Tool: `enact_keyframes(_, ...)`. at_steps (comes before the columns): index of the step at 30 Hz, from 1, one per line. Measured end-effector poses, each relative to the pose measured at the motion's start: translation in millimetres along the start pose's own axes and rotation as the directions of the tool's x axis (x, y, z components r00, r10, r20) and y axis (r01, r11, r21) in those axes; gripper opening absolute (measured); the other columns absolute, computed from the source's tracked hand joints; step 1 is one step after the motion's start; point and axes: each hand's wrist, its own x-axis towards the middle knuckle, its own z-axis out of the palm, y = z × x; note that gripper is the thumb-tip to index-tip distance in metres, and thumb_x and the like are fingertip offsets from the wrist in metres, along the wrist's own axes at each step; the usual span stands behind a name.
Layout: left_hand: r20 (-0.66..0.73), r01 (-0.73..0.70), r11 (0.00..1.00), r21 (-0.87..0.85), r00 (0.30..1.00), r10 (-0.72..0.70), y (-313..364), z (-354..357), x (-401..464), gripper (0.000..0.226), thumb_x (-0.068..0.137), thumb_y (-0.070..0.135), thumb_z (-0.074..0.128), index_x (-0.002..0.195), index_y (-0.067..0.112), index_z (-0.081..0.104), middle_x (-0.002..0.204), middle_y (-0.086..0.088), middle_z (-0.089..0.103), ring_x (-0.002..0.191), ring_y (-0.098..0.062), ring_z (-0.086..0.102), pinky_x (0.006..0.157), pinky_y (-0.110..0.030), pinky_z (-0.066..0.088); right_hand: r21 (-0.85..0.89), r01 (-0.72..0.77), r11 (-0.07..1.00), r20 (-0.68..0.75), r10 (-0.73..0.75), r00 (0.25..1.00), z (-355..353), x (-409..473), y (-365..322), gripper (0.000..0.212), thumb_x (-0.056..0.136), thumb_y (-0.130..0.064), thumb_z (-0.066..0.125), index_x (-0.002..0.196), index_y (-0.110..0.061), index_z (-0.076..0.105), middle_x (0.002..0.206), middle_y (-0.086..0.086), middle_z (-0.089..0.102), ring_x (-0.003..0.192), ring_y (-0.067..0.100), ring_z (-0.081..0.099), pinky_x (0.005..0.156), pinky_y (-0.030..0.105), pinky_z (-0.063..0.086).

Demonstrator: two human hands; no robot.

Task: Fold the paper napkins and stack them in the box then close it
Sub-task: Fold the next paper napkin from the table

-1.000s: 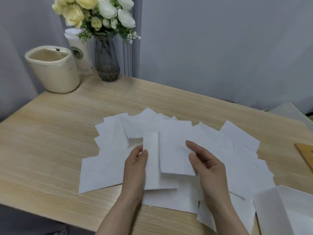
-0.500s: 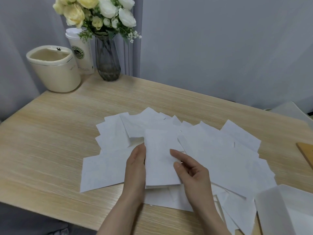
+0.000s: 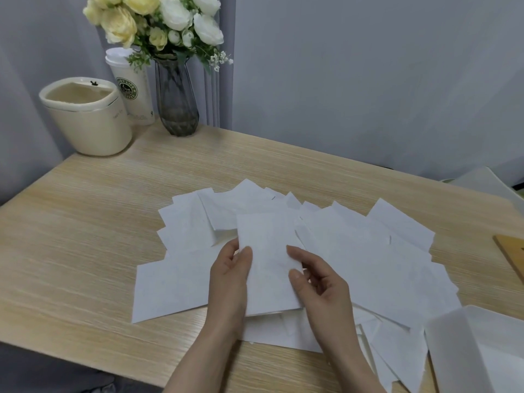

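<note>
Both hands, the left hand (image 3: 231, 275) and right hand (image 3: 320, 282), pinched one folded napkin (image 3: 269, 268) in their fingers above many unfolded napkins (image 3: 368, 265) on the table (image 3: 85, 236); the open box (image 3: 482, 350) looked empty.

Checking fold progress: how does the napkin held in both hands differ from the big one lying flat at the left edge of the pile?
The held napkin is narrow and folded; the left napkin is wider and looks unfolded. The held one is pinched by the left hand and right hand; the left one lies on the table, untouched. Both are plain white paper.
</note>
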Motion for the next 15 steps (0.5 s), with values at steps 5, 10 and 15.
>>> enact_keyframes(5,-0.021,-0.036,0.999,-0.006,0.999,0.036,1,3,-1,0.017,0.1,0.015,0.051,0.108,0.018,0.066,0.096,-0.002,0.077,0.086,-0.02,0.073,0.068,-0.027,0.059,-0.143,0.025,0.989,-0.088,-0.038,0.995,-1,-2,2,0.048,0.085,-0.01,0.068,0.122,-0.037,0.053,0.114,-0.02,0.059,0.093,0.001,0.055,0.076,0.021,0.044)
enact_keyframes(10,-0.019,-0.044,0.999,-0.01,0.999,0.044,2,11,-3,0.017,0.099,0.014,0.054,0.112,0.021,0.063,0.097,0.001,0.076,0.085,-0.014,0.073,0.067,-0.025,0.058,-0.042,-0.091,0.995,0.015,0.092,0.996,0,-2,3,0.056,0.09,-0.013,0.062,0.137,-0.033,0.039,0.12,-0.016,0.056,0.097,-0.009,0.059,0.078,0.008,0.046)
enact_keyframes(15,0.01,-0.072,0.996,0.056,0.997,0.071,-2,19,-9,0.027,0.097,0.014,0.057,0.12,0.028,0.056,0.11,0.011,0.071,0.099,-0.008,0.069,0.083,-0.03,0.057,-0.078,-0.09,0.993,0.056,0.094,0.994,5,-6,3,0.056,0.095,-0.013,0.054,0.142,-0.035,0.032,0.131,-0.039,0.033,0.11,-0.037,0.028,0.087,-0.009,0.026)
